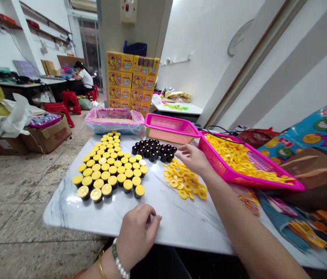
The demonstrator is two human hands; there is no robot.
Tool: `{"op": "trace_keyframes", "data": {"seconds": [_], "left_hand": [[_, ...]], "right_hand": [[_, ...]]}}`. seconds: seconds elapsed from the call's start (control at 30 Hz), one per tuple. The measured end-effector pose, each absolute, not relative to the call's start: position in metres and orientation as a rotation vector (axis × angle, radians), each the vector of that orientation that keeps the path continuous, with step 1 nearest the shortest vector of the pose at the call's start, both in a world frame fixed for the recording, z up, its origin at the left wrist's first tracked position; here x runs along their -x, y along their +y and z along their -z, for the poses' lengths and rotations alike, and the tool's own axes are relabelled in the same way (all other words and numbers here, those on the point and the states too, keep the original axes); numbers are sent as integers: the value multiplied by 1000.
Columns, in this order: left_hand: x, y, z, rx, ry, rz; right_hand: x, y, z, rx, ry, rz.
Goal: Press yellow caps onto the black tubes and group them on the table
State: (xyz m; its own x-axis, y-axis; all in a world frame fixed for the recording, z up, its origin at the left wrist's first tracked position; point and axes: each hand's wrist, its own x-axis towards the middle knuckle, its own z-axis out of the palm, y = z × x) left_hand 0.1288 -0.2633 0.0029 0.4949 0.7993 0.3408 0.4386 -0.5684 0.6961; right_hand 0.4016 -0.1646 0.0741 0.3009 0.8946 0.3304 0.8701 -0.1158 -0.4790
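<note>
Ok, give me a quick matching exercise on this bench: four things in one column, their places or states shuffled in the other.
1. Left hand
2. Right hand
3. Yellow-topped black pieces
4. Rightmost pink basket

A. Spread over the left part of the table
B. Heaped with loose yellow parts
C. At the right end of the small black pieces
D. By the table's near edge

Pairs: 1-D, 2-C, 3-A, 4-B
</note>
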Motion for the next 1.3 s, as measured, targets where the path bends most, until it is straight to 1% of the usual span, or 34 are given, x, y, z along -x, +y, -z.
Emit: {"op": "trace_keyframes", "data": {"seconds": [0.1,0.17,0.23,0.3,0.37,0.53,0.7,0.8,0.87,0.93,1.0,1.07,1.17,1.3], "left_hand": [[-125,-263,-12,-2321,962,-1031],[-123,-258,-21,-2559,901,-1169],[-122,-249,-28,-2798,851,-1259],[-120,-234,-33,-2956,847,-1229],[-117,-218,-32,-3043,872,-1109],[-107,-198,-22,-3107,873,-859],[-116,-217,-34,-3007,804,-883],[-135,-233,-46,-2856,633,-820],[-152,-238,-50,-2779,529,-655],[-170,-236,-49,-2741,501,-452],[-187,-228,-42,-2680,528,-347],[-199,-218,-34,-2592,551,-356],[-206,-205,-23,-2506,585,-410],[-199,-200,-15,-2402,616,-507]], "right_hand": [[-371,-210,-44,1741,-1839,120],[-357,-230,-27,1625,-2023,204],[-354,-239,-15,1624,-2115,256],[-360,-242,-8,1657,-2148,293],[-371,-243,-5,1669,-2169,314],[-390,-250,-4,1660,-2202,394],[-384,-265,-8,1857,-2045,543],[-378,-271,-17,1890,-2104,491],[-378,-269,-28,1895,-2153,404],[-384,-259,-41,1887,-2158,217],[-396,-237,-55,1844,-2046,2],[-412,-205,-64,1788,-1788,-149],[-435,-147,-68,1742,-1400,-252],[-452,-98,-61,1754,-1288,-271]]}}
